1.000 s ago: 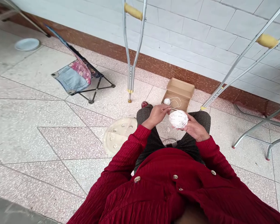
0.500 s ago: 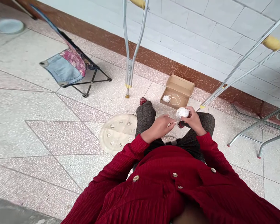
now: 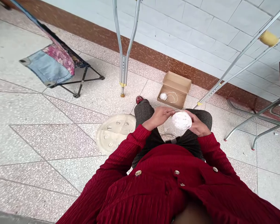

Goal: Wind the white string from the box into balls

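A white ball of yarn [image 3: 182, 120] is in my right hand [image 3: 197, 123], whose fingers wrap round its far and right side. My left hand [image 3: 162, 115] is closed in a pinch to the left of the ball, on a thin strand of white yarn that runs over to it. Beyond my hands, an open cardboard box [image 3: 177, 81] stands on the floor. Inside it lie a smaller white yarn ball [image 3: 163, 96] and a loose loop of strand. Both hands are above my lap, between my knees.
One metal crutch [image 3: 123, 67] stands to the left of the box, another crutch [image 3: 220, 84] to the right. A folding chair [image 3: 52, 67] is at far left, a metal-legged chair [image 3: 256, 119] at right. A round pale mat or lid [image 3: 102, 140] lies beside my left leg.
The yarn ball has turned in my right hand and come nearer to me. My left hand has shifted up slightly, with the strand now passing over the ball's top. The view has swung a little.
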Demonstrator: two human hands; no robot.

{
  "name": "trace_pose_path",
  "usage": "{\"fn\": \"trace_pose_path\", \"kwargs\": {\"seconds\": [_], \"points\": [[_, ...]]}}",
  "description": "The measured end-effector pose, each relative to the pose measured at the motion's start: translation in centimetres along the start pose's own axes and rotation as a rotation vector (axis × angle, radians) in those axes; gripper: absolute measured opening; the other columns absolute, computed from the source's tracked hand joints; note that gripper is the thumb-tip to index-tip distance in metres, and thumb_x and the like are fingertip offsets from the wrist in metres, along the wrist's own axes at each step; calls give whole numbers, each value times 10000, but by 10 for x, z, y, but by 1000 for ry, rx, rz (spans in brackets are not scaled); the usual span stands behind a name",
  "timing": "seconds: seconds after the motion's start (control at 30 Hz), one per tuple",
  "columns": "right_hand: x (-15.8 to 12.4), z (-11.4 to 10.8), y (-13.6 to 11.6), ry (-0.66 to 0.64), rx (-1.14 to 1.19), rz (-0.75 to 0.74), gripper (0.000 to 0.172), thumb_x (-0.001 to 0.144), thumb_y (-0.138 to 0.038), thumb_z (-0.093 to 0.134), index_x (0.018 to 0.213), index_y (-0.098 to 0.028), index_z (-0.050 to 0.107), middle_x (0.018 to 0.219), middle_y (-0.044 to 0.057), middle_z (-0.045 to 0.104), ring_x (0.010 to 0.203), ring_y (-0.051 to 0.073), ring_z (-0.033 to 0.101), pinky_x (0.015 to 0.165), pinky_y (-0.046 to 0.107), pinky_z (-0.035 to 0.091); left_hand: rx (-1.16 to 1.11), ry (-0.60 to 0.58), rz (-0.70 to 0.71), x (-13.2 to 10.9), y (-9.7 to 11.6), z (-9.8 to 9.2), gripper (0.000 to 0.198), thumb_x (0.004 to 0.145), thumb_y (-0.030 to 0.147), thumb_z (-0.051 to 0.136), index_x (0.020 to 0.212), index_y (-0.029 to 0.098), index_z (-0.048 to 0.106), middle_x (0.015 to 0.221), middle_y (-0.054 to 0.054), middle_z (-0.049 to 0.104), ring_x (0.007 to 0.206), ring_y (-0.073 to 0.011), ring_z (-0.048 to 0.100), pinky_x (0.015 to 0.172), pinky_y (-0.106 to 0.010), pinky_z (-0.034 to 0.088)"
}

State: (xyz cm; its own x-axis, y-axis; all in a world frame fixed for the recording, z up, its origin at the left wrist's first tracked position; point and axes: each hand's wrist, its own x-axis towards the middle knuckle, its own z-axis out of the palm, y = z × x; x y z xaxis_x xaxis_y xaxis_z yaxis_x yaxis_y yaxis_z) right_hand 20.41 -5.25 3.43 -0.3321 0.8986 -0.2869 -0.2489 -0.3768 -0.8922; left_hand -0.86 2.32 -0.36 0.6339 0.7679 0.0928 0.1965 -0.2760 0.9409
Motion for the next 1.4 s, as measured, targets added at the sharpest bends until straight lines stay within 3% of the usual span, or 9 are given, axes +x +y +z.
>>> {"fn": "trace_pose_path", "kwargs": {"seconds": [0.17,0.33,0.47,0.6,0.73,0.8,0.97,1.27,1.4], "points": [[-2,-1,-18,239,-69,-67,554,643,-287,840,1159,-283,638,1109,25,694,885,211,654,653,302,569,-39,-111,-108,-12,-7,18,372,954,338,499,710,137,695,670,4,658,663,-121,569,701,-231,413],[13,-12,-34,456,-144,-210,500,670,-310,797,1123,-280,589,1086,13,672,895,191,647,726,328,592,-36,-200,-112,-27,5,27,383,956,335,484,680,144,670,679,-7,662,666,-119,560,686,-224,401],[38,-31,-23,620,-520,-330,610,612,-276,801,1167,-252,550,1026,21,672,886,202,631,829,383,560,43,-245,-42,-31,25,19,367,960,302,479,674,150,652,648,4,630,628,-110,531,641,-219,376],[45,-34,7,442,-719,-107,594,534,-228,807,1103,-215,636,1039,34,680,852,209,618,877,414,524,245,-130,62,-22,34,-6,339,965,278,490,693,157,652,676,-7,625,659,-130,553,661,-244,383],[27,-17,28,52,-336,128,650,531,-205,840,1159,-222,677,1071,23,705,947,213,640,896,373,517,412,-31,160,-11,27,-23,295,957,245,510,710,169,654,665,-4,612,681,-143,558,741,-270,416],[18,-8,28,-24,-172,132,671,544,-184,853,1191,-240,685,1123,23,706,1030,217,634,909,353,527,404,3,159,-9,23,-22,303,965,252,507,716,169,658,679,-7,631,681,-144,565,742,-271,423],[10,0,17,-29,-28,84,709,617,-188,846,1286,-305,641,1313,31,634,1101,238,608,743,326,622,325,179,27,-10,25,-2,327,1002,322,478,841,156,710,806,-47,714,738,-168,622,692,-269,425],[3,0,10,-95,141,103,646,708,-245,790,1324,-319,608,1397,34,592,1196,253,618,995,480,572,472,190,55,-2,31,5,344,1021,308,435,911,154,722,868,-75,727,816,-189,639,747,-286,451],[8,-3,15,48,-37,18,586,706,-320,842,1253,-306,631,1216,19,653,1084,219,628,944,422,574,499,165,64,0,27,10,333,1025,320,444,962,159,729,885,-79,730,840,-196,649,788,-298,470]]}}
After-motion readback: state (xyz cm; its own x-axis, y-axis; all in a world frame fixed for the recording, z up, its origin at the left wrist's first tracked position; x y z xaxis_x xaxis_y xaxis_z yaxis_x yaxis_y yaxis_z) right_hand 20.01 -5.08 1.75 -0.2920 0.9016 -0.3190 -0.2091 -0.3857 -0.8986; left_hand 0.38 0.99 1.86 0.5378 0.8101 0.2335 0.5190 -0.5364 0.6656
